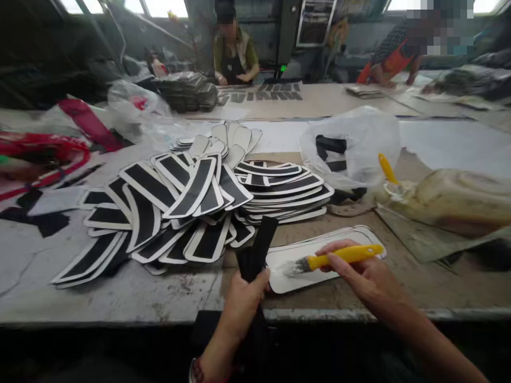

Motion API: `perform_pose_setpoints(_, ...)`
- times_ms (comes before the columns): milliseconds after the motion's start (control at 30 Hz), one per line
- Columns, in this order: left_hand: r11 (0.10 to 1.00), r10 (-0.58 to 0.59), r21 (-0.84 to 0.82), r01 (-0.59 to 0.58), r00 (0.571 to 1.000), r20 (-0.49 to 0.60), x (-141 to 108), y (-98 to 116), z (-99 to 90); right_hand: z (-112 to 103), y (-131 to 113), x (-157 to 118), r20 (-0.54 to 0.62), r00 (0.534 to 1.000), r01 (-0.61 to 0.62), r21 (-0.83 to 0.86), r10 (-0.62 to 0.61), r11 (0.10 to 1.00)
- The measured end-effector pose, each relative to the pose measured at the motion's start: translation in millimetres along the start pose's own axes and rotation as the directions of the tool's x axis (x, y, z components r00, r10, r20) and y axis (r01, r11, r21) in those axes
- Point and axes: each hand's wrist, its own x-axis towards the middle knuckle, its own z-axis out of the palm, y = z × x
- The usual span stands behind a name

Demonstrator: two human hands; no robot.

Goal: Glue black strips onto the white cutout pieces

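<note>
My right hand [355,271] is closed around the yellow handle of a brush [339,256]. Its whitish bristles lie against the left part of a white curved panel [281,284] near the table's front edge. Dark strips [263,242] are gripped in my left hand [245,292], just left of that panel, with their upper ends sticking up. Left of centre spreads a heap of white-edged panels with black middles [147,186], and beside it stands a neater stack of similar panels [285,194]. Plain whitish panels [233,135] lie behind the heap.
A stained plastic container [463,199] stands at right, with another yellow-handled brush [387,169] beside it. Behind the stack is a clear plastic bag [359,143] with black pieces. Red material [75,154] lies at left. Two people [235,56] [393,61] work across the table.
</note>
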Motion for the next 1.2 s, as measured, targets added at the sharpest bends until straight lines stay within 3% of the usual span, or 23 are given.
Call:
perform_pose_setpoints(133,1.000,0.002,0.000,-0.002,0.999,-0.048,-0.7,-0.1,2.3,-20.1,9.5,-2.7,-0.127,0.991,0.027,-0.147,-0.046,0.989)
perform_pose_setpoints(467,0.998,-0.060,-0.019,0.058,0.987,-0.149,-0.6,-1.4,5.5,-71.4,22.7,-14.9,-0.317,0.948,-0.172,-0.430,0.030,0.886)
perform_pose_setpoints(833,0.997,-0.048,-0.069,0.038,0.987,-0.153,-5.7,4.6,9.6,-94.4,20.7,-26.3,-0.389,0.905,-0.073,-0.538,-0.171,0.840)
perform_pose_setpoints(967,0.995,-0.009,-0.097,-0.005,0.989,-0.146,-5.6,1.2,9.9,-79.4,7.5,-31.3,-0.349,0.924,-0.004,-0.413,-0.154,0.911)
perform_pose_setpoints(1100,0.994,0.002,-0.110,-0.012,0.996,-0.094,-3.8,-2.3,7.9,-33.3,-11.4,-25.2,-0.224,0.963,0.122,-0.133,-0.150,0.983)
perform_pose_setpoints(1200,0.997,0.010,-0.081,-0.017,0.995,-0.095,-2.4,-4.5,5.9,2.7,-18.2,-17.4,-0.135,0.983,0.141,0.105,-0.127,0.984)
